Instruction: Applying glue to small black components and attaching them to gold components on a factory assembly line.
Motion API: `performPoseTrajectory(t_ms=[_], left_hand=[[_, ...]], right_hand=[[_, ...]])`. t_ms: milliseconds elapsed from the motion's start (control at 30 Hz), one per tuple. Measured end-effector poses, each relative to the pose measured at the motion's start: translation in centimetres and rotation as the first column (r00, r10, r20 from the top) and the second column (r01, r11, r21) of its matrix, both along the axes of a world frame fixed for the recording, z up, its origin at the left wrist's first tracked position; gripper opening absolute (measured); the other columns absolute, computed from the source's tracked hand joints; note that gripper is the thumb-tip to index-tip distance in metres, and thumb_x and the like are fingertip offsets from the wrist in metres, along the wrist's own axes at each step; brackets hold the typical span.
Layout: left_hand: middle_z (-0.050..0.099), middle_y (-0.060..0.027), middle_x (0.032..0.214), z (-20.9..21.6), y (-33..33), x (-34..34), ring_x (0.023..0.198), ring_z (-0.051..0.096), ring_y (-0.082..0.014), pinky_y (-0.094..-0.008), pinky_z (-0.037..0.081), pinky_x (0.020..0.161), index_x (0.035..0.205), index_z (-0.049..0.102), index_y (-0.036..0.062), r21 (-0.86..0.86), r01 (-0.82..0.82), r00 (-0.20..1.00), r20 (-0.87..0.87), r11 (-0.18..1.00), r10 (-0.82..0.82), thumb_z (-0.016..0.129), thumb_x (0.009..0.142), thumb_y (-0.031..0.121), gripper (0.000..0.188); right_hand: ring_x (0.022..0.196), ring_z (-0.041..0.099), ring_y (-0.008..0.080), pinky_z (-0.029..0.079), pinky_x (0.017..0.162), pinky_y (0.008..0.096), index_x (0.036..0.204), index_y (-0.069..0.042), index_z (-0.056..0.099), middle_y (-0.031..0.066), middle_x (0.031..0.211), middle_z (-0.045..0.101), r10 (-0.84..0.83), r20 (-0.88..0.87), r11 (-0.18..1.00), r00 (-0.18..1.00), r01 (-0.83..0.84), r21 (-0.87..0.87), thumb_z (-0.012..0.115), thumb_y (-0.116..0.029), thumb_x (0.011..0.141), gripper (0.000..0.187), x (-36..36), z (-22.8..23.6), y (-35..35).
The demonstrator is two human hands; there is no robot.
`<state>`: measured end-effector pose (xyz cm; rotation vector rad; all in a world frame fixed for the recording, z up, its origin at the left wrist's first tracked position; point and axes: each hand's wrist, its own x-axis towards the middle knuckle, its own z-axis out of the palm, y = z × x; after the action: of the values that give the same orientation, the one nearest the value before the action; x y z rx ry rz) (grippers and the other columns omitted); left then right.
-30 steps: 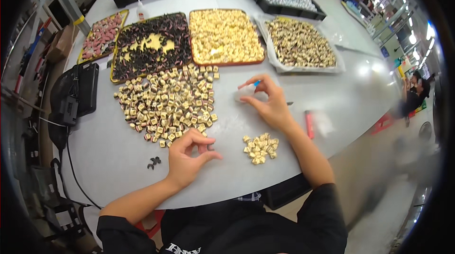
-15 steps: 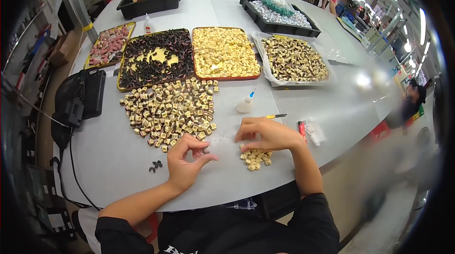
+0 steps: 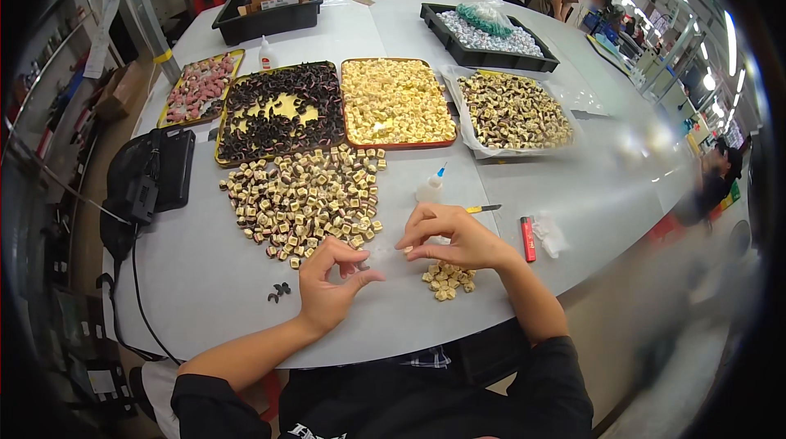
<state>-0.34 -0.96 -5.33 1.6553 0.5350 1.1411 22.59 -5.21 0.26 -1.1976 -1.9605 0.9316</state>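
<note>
Over the table (image 3: 205,292), right fingers (image 3: 431,253), now off the pile (image 3: 448,282), pinch a piece (image 3: 408,250); left fingers (image 3: 332,251), something dark (image 3: 362,265).

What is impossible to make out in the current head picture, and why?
All in the head view:
Small dark piece in the left hand: partly covered by that hand, shape unclear.
Small pale piece in the right hand: too small for detail.
Pale yellow heap of small pieces: partly behind the right hand.
Black fabric shirt: cut off by lower edge.

Small dark piece (image 3: 363,265) in the left grip (image 3: 326,288), partly hidden, its shape unclear
</note>
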Motion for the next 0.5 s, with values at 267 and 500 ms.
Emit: performPoseTrajectory(t_ms=[267,500], left_hand=[[0.053,-0.0024,0.078,0.2,0.0,0.0,0.066,0.045,-0.0101,-0.021,0.036,0.056,0.087,0.061,0.0062,0.197,-0.04,0.999,-0.021,0.98,0.045,0.082,0.063,0.009,0.031],[0.056,-0.0033,0.074,0.2,-0.3,0.4,0.061,0.047,-0.0116,-0.0231,0.037,0.051,0.083,0.063,0.0084,0.261,-0.092,0.996,0.005,0.961,0.094,0.084,0.057,0.009,0.033]], right_hand=[[0.085,0.058,0.0108,0.048,0.076,0.0228,0.095,0.0,0.064,0.0051,0.096,0.06,-0.135,-0.49,0.937,0.861,-0.051,-0.347,0.068,0.001,0.077,0.018,-2.3,-0.9,-0.4],[0.087,0.06,0.0111,0.049,0.08,0.0244,0.097,0.001,0.061,0.0064,0.094,0.062,-0.248,-0.605,0.865,0.757,-0.108,-0.49,0.069,-0.002,0.078,0.022,-3.3,-1.5,-0.6]])
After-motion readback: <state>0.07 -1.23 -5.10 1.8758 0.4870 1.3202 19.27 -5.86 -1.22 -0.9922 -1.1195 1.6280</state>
